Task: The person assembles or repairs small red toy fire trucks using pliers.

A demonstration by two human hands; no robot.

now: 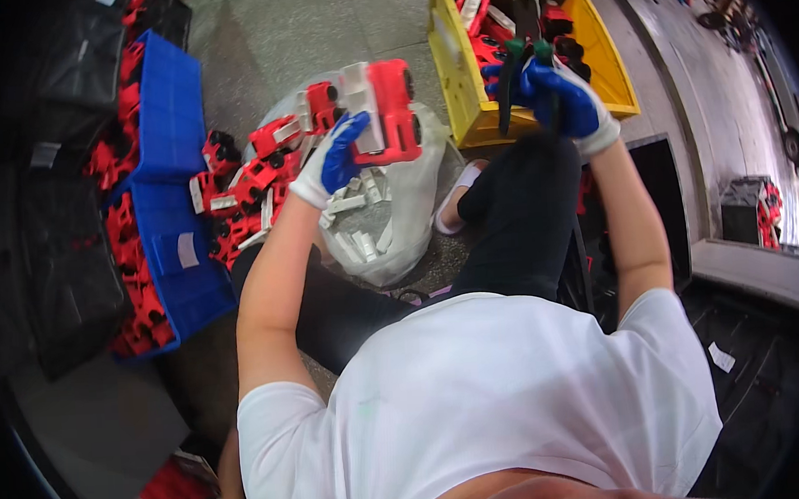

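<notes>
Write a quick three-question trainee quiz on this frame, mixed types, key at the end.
1. Which hand holds the red-and-white toy vehicle?
2. True or false: the yellow crate stands to the right of the blue bins in the picture.
3. Pick one: the small loose pieces in the clear plastic bag are (a) green, (b) white, (c) black.

Key: 1. The left hand. 2. True. 3. b.
</notes>
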